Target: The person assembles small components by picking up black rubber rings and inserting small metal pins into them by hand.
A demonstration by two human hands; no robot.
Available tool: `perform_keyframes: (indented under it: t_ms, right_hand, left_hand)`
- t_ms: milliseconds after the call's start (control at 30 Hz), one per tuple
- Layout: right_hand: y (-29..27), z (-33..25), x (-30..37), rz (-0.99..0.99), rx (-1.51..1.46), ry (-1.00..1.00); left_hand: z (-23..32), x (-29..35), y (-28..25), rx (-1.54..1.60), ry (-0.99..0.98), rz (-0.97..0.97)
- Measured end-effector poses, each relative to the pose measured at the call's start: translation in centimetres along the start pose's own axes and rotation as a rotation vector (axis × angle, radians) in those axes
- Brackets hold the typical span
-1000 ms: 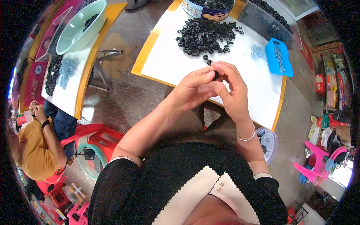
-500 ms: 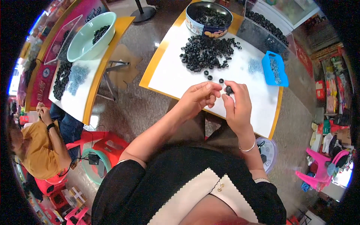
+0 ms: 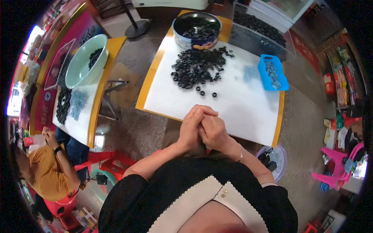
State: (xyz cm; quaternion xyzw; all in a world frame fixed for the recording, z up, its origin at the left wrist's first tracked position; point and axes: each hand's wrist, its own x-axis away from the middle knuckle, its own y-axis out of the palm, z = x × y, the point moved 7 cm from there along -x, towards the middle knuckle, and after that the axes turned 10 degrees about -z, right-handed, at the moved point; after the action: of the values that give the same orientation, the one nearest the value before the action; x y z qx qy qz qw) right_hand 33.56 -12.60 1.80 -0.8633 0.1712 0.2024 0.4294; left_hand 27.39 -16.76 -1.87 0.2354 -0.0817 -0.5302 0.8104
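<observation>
My left hand and my right hand are pressed together, fingers closed around each other, at the near edge of the white-topped table. Whatever lies between them is hidden. Beyond the hands, a heap of small black ring-shaped parts spreads over the tabletop. Three loose black rings rest on its near side, closest to my hands. A blue plastic tray at the right holds small shiny metal pieces, and more such pieces lie beside it.
Behind the heap stands a round tin with more black parts, beside a clear bin of them. At the left, a person in a mustard top sits by another table holding a pale green basin. A pink stool stands far right.
My hands have come together and drawn nearer my body. The small black part seen in my right fingers is now out of sight. The whole view has shifted slightly.
</observation>
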Motion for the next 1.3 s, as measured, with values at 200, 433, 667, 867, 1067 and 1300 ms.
perform_keyframes:
  t_ms: [200,433,667,867,1067,1300]
  right_hand:
    - [1.2,2.8,1.2,-0.03,-0.086,0.053]
    - [-5.7,4.6,0.5,0.047,-0.217,0.328]
    - [-5.4,3.0,1.2,0.028,0.057,0.096]
    - [-5.6,3.6,1.5,0.037,-0.182,0.256]
    - [-5.8,2.3,1.4,-0.031,0.035,0.169]
    - [-5.8,1.7,2.5,-0.013,0.074,0.117]
  left_hand:
    - [-2.7,-0.5,-0.7,0.067,-0.149,0.054]
    - [-2.1,-1.3,-1.8,0.186,-0.31,0.097]
    - [-3.2,-1.2,0.8,0.328,-0.558,-0.096]
    - [-4.7,-0.7,0.8,0.441,-0.521,-0.087]
    - [-4.3,-0.1,1.0,0.007,-0.604,-0.336]
    - [-3.4,-0.7,2.6,-0.003,-0.566,-0.477]
